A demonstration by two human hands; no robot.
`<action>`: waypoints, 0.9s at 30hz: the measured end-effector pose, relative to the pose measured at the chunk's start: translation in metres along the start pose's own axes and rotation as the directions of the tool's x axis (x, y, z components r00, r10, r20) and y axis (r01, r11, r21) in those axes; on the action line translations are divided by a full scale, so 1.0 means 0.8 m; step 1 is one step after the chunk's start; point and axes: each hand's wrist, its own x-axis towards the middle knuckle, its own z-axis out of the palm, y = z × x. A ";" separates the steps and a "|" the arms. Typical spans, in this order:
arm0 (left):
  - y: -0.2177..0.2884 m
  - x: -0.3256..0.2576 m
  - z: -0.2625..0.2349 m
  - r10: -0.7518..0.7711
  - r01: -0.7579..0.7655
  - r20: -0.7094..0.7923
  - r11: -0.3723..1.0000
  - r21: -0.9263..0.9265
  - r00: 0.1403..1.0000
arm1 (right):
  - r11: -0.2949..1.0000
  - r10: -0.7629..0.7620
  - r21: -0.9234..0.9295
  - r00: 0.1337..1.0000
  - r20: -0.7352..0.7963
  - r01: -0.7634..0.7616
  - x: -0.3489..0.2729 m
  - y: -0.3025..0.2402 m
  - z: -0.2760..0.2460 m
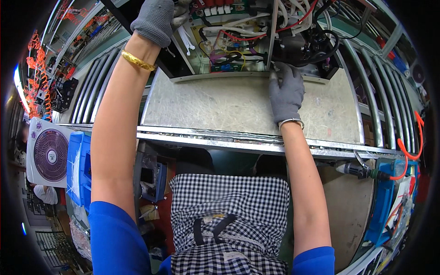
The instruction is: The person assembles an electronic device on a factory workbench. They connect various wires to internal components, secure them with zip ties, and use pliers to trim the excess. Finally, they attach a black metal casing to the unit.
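A metal equipment chassis [220, 76], full of wiring, stands at the far side of the pale work board. My left hand [156, 20], in a grey knit glove, is at its left wall, fingers curled and partly cut off by the upper picture edge. White strips like cable ties [185, 40] hang just below those fingers; whether they are gripped is unclear. My right hand [287, 90], gloved too, reaches to the chassis's near edge by the divider [272, 36], thumb apart from the fingers. Its fingertips are partly hidden. Red and white wires [247, 35] run across the inside.
Metal rollers [373, 96] flank the work board [206, 103] on both sides. A power screwdriver [355, 170] with an orange coiled hose lies at the right front edge. A fan [50, 156] and blue bins [79, 169] stand at left; another blue tray [380, 220] is at right.
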 end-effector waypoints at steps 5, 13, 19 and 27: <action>0.004 -0.001 0.012 -0.042 0.042 -0.103 0.999 -0.005 0.994 | 0.997 0.060 0.050 0.996 0.063 -0.063 0.003 0.002 -0.001; 0.008 0.002 0.011 -0.047 0.047 -0.089 0.999 -0.005 0.995 | 0.998 0.053 0.018 0.996 0.067 -0.054 0.003 0.001 -0.001; 0.012 0.008 0.014 -0.042 0.043 -0.093 0.999 0.002 0.995 | 0.998 0.055 0.012 0.996 0.068 -0.056 0.003 0.003 -0.001; -0.002 0.025 0.013 -0.041 0.039 -0.189 0.999 -0.014 0.981 | 0.999 0.047 -0.005 0.996 0.072 -0.047 0.002 0.001 -0.003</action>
